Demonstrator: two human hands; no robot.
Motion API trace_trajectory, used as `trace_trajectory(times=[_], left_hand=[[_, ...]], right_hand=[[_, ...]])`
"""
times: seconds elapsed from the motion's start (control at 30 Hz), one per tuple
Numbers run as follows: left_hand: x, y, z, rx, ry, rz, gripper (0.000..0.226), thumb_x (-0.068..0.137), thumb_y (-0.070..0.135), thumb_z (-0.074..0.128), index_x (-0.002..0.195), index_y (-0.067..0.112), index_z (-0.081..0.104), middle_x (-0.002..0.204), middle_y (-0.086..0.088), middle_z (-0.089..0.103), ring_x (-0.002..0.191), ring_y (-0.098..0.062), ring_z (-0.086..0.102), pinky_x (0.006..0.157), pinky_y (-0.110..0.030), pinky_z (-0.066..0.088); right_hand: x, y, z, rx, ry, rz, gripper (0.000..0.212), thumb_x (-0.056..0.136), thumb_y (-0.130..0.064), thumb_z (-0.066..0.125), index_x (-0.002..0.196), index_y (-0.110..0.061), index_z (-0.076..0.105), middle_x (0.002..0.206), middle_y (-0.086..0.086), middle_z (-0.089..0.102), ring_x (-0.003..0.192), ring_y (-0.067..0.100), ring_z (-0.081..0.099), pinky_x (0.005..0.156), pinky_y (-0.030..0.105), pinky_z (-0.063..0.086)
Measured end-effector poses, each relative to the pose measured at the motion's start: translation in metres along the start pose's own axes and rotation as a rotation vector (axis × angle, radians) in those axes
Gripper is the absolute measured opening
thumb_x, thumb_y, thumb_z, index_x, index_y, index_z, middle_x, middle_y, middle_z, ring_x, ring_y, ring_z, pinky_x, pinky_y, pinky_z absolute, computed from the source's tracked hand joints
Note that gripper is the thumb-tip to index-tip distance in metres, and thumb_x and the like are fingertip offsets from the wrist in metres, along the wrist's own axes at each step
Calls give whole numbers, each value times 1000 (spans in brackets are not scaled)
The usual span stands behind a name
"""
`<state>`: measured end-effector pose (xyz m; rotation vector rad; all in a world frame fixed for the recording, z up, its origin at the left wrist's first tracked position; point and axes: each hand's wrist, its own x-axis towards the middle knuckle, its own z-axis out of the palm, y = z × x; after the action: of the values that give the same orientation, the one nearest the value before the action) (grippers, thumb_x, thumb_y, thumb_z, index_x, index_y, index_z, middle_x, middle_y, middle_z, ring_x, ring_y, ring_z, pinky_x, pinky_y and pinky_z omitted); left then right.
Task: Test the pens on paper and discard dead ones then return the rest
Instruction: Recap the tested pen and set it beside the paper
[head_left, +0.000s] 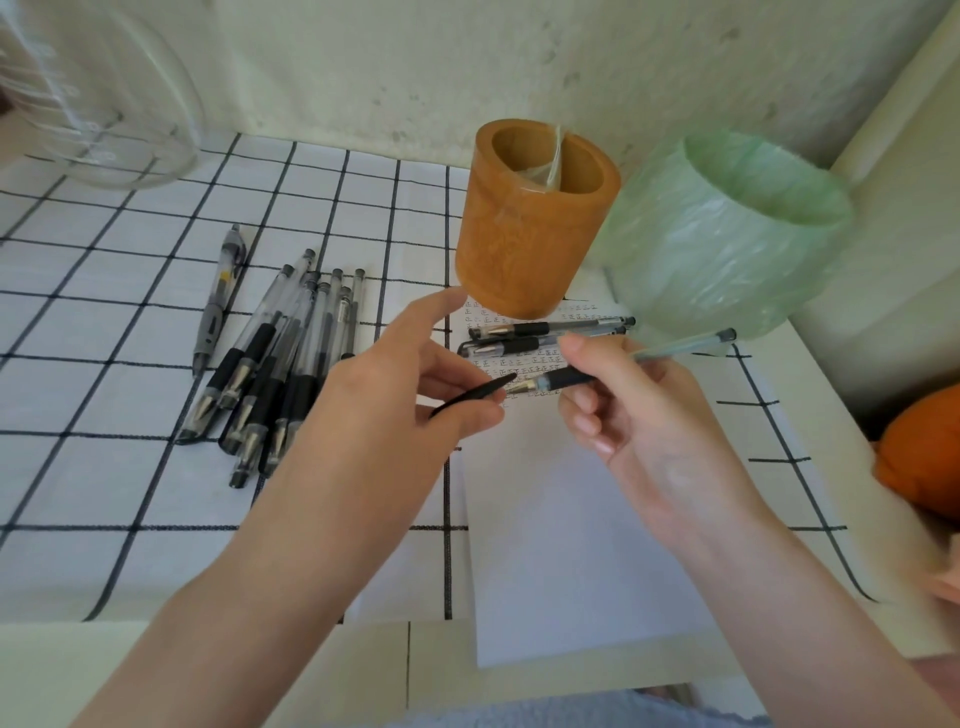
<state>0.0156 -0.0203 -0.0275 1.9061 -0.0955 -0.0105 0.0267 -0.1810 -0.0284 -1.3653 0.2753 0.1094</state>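
Observation:
My right hand (618, 410) grips a clear gel pen (675, 351) by its black grip, tip pointing left, uncapped. My left hand (395, 395) pinches the black pen cap (472, 397) just left of that tip, index finger stretched out. Both hover over a white sheet of paper (561, 545) with small written marks near its top edge. Two pens (540, 335) lie across the top of the paper. A pile of several capped gel pens (280, 364) rests on the left. The brown wooden pen holder (535, 223) stands behind the paper.
A small bin lined with a green plastic bag (727, 228) stands right of the holder. A grey retractable pen (221, 296) lies left of the pile. A clear glass vessel (109, 93) sits far left. The checked tablecloth (104, 312) covers the table; an orange object (924, 452) is at the right edge.

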Motion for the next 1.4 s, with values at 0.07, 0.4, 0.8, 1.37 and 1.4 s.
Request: trace_trajectory(times=[0.07,0.4,0.8,1.37,1.4], left_hand=[[-1,1,0,22,-17,13,63,75,15,72,126,42,47,81,16,69,80,8,62,72,3,41],[-3,4,-6,82,-15,7,14,82,30,61,70,25,66,60,6,65,48,-3,58,47,-9,43],[-1,6,0,197,-22,44,26,89,32,42,75,20,60,49,5,43,53,-5,46,50,-15,36],[-6,6,-16,542,146,-27,56,80,62,19,84,22,59,57,6,59,53,-11,56,58,-31,51],[-7,3,-19,651,184,-39,53,84,58,22,85,19,58,62,3,60,56,-17,57,58,-34,50]], right_hand=[[-1,1,3,-36,-26,-3,31,85,-13,64,59,-18,48,46,-3,42,42,13,36,37,18,22],[0,-4,5,-14,-253,-67,27,69,-28,65,81,-3,67,60,4,63,53,12,54,43,16,38],[5,-4,7,-42,-270,-98,25,76,-22,61,86,0,66,62,3,63,55,11,54,49,17,42],[11,-3,-7,-41,-30,100,32,91,-31,56,89,0,66,74,12,73,63,16,69,50,19,50],[13,-2,-9,-49,-26,136,37,92,-34,54,90,1,66,77,14,74,66,18,70,50,20,51]])
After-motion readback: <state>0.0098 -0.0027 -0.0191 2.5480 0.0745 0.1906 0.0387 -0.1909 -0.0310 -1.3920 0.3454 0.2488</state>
